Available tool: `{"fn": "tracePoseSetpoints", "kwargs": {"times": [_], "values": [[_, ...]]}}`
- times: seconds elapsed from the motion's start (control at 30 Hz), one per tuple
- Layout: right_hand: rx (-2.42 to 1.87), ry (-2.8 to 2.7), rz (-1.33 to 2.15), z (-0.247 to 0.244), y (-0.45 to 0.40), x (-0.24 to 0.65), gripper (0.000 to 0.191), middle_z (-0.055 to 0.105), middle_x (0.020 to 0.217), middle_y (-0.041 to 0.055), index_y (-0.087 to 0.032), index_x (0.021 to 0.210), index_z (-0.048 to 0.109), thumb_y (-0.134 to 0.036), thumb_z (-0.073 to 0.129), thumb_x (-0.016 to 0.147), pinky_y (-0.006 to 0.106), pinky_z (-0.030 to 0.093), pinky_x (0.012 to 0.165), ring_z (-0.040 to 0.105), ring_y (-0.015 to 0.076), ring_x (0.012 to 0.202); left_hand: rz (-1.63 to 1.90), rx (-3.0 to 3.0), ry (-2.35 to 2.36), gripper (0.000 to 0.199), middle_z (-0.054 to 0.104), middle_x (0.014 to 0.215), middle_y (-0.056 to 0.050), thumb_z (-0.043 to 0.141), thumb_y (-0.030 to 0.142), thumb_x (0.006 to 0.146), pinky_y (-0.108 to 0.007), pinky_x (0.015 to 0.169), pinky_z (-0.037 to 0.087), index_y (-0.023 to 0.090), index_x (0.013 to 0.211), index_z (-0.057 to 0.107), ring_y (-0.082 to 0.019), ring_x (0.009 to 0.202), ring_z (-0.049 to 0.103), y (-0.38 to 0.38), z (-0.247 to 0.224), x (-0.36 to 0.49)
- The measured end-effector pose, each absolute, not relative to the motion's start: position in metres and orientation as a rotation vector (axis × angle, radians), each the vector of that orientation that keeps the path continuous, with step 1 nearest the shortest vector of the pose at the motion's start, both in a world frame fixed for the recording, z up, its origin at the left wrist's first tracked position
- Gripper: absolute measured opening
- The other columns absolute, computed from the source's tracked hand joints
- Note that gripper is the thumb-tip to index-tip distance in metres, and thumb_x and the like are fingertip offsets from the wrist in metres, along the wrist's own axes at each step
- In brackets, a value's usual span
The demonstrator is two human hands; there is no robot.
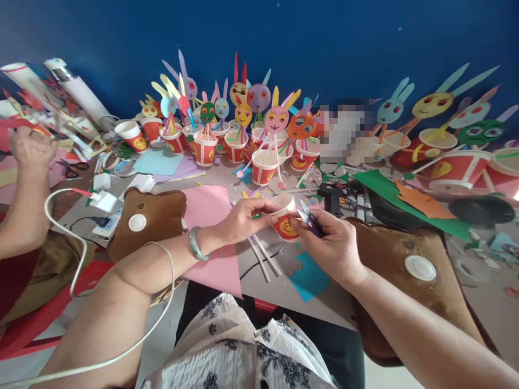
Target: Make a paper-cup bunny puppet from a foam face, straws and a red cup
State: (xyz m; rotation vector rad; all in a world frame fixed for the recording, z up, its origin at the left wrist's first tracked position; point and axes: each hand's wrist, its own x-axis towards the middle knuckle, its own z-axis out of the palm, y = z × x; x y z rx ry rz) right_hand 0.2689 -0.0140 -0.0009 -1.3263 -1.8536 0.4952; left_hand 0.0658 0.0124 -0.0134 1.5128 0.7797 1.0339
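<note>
My left hand (251,219), with a jade-like bangle on its wrist, pinches a red and white paper cup (284,228) near its rim. Scissors (310,219) with dark purple handles lie gripped in my right hand (334,243), blades pointing up beside the cup. Fingertips of that same hand also touch the cup's right side. Two pale paper strips (259,256) slant down toward me below the cup. Something small and green shows by my left fingers, partly hidden. Pink paper (214,232) lies under my left forearm, and a torn blue sheet (310,275) is below my right hand.
Paper cups with rabbit-faced figures (277,119) line the blue wall. Brown plush cushions (148,221) lie on both sides. A white cable (170,270) loops over my left arm. A black glue gun (330,197) sits behind my right hand. Another person's arm (32,178) is at far left.
</note>
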Motion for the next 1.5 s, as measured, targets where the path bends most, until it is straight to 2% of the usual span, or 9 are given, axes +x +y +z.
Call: {"fn": "tracePoseSetpoints", "kwargs": {"times": [0.13, 0.37, 0.57, 0.8, 1.17, 1.5], "values": [[-1.338, -1.794, 0.589, -0.002, -0.016, 0.265, 0.024, 0.057, 0.059, -0.0005, -0.016, 0.080, 0.072, -0.038, 0.063, 0.084, 0.024, 0.040, 0.053, 0.048, 0.0117, 0.055, 1.067, 1.668, 0.867, 0.020, 0.074, 0.091, -0.008, 0.068, 0.034, 0.088, -0.029, 0.080, 0.052, 0.015, 0.093, 0.072, -0.016, 0.086, 0.067, 0.005, -0.014, 0.067], [-1.343, -1.686, 0.624, -0.008, -0.023, 0.260, 0.025, 0.047, 0.052, -0.0040, -0.013, 0.085, 0.075, -0.036, 0.066, 0.082, 0.021, 0.033, 0.045, 0.036, 0.0079, 0.047, 1.245, 1.901, 0.811, 0.009, 0.075, 0.096, -0.011, 0.066, 0.022, 0.089, -0.031, 0.084, 0.056, 0.016, 0.094, 0.070, -0.018, 0.092, 0.071, 0.002, -0.021, 0.068], [-1.267, -1.680, 0.540, -0.013, -0.023, 0.260, 0.022, 0.057, 0.056, -0.0023, -0.014, 0.084, 0.076, -0.033, 0.067, 0.082, 0.021, 0.039, 0.048, 0.044, 0.0086, 0.050, 1.426, 2.102, 0.750, 0.009, 0.075, 0.094, -0.008, 0.064, 0.014, 0.088, -0.030, 0.084, 0.057, 0.017, 0.095, 0.069, -0.015, 0.092, 0.071, 0.001, -0.027, 0.070], [-1.220, -1.696, 0.367, -0.017, -0.027, 0.261, 0.014, 0.059, 0.054, -0.0036, -0.014, 0.085, 0.076, -0.026, 0.071, 0.079, 0.020, 0.041, 0.048, 0.045, 0.0079, 0.047, 1.482, 2.201, 0.732, 0.014, 0.075, 0.096, -0.008, 0.065, 0.012, 0.088, -0.032, 0.086, 0.057, 0.017, 0.100, 0.068, -0.016, 0.094, 0.071, 0.001, -0.030, 0.071], [-1.230, -1.692, 0.238, -0.018, -0.026, 0.260, 0.017, 0.061, 0.054, -0.0031, -0.015, 0.086, 0.076, -0.031, 0.073, 0.081, 0.020, 0.042, 0.047, 0.048, 0.0080, 0.045, 1.481, 2.197, 0.730, 0.023, 0.077, 0.102, -0.008, 0.065, 0.014, 0.089, -0.031, 0.085, 0.059, 0.019, 0.111, 0.069, -0.016, 0.094, 0.073, -0.003, -0.027, 0.073], [-1.225, -1.698, 0.139, -0.021, -0.025, 0.261, 0.015, 0.065, 0.055, -0.0017, -0.015, 0.083, 0.074, -0.030, 0.074, 0.080, 0.021, 0.043, 0.047, 0.054, 0.0099, 0.045, 1.398, 2.017, 0.647, 0.018, 0.076, 0.101, -0.009, 0.069, 0.014, 0.086, -0.029, 0.088, 0.059, 0.017, 0.103, 0.073, -0.017, 0.097, 0.073, 0.000, -0.027, 0.072]]}}
